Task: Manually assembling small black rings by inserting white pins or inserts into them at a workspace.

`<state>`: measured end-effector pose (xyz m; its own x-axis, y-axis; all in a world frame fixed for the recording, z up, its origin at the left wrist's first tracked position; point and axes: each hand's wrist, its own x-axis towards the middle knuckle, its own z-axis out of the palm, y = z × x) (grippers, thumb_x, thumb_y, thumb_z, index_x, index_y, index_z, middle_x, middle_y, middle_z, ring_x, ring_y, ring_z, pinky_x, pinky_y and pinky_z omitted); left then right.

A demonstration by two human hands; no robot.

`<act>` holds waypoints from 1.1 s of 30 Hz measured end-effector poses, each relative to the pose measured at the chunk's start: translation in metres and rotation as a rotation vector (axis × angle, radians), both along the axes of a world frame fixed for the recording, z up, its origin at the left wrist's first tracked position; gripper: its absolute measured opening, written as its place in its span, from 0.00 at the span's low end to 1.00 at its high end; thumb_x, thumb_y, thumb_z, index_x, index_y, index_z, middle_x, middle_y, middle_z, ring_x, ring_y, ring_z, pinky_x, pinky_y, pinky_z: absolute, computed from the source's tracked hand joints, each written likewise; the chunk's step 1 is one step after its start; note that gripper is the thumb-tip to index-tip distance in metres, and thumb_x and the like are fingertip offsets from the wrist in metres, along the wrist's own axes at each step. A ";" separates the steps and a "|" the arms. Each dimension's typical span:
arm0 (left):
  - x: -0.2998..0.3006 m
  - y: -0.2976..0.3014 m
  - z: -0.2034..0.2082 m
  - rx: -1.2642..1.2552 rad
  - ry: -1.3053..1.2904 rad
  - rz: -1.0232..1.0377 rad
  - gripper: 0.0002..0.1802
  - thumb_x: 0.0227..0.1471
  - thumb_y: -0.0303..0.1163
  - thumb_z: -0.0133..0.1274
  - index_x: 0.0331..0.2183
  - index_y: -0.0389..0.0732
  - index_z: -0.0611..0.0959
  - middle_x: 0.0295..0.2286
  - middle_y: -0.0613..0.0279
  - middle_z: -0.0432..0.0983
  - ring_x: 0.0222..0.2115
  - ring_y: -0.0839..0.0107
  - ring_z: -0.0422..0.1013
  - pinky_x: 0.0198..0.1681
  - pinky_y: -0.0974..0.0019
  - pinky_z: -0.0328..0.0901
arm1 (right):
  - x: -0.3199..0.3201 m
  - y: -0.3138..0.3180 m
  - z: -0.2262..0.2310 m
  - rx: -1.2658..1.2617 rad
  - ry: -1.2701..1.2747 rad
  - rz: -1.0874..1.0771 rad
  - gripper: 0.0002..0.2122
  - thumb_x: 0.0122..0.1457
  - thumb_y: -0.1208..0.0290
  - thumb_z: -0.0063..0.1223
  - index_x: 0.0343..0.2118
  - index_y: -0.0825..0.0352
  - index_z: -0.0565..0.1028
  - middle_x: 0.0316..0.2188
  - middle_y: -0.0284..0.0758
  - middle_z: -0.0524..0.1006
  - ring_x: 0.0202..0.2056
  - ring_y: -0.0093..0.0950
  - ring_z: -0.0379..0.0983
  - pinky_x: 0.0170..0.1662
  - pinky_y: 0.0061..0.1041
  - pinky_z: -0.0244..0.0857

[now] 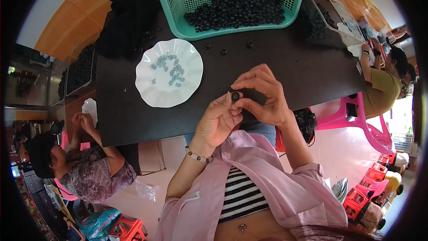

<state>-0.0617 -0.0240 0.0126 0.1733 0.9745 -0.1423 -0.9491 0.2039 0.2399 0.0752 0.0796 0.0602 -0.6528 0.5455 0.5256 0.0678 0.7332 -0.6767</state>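
Observation:
A small black round bead-like piece [235,96] is held up over the near edge of the dark table. My left hand [218,118] pinches it between thumb and fingers, with the palm turned up. From the other side my right hand [266,96] curls its fingers around the same piece, its thumb close against the underside. The exact contact of the right fingertips is partly hidden. Left of my hands stands a white wavy-rimmed plate [147,90], with small clear bluish pieces [174,72] scattered on it.
A green mesh basket [178,29] of black pieces [236,11] stands at the far side of the table [285,71]. A few loose black pieces [224,51] lie before it. Black cloth [129,15] lies far left. Co-workers [96,169] sit left and right [383,82], near a pink chair [352,116].

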 end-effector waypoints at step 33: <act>-0.002 -0.007 -0.006 -0.179 0.166 0.051 0.20 0.58 0.47 0.49 0.36 0.39 0.81 0.22 0.72 0.72 0.25 0.81 0.66 0.29 0.74 0.59 | -0.002 -0.010 -0.005 -0.115 -0.034 0.032 0.13 0.41 0.75 0.66 0.34 0.65 0.80 0.32 0.33 0.78 0.37 0.30 0.69 0.41 0.27 0.64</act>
<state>-0.0635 -0.0305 0.0064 0.0841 0.9381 -0.3360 -0.9098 0.2098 0.3582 0.0729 0.0695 0.0549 -0.6873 0.5796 0.4378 0.0703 0.6530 -0.7541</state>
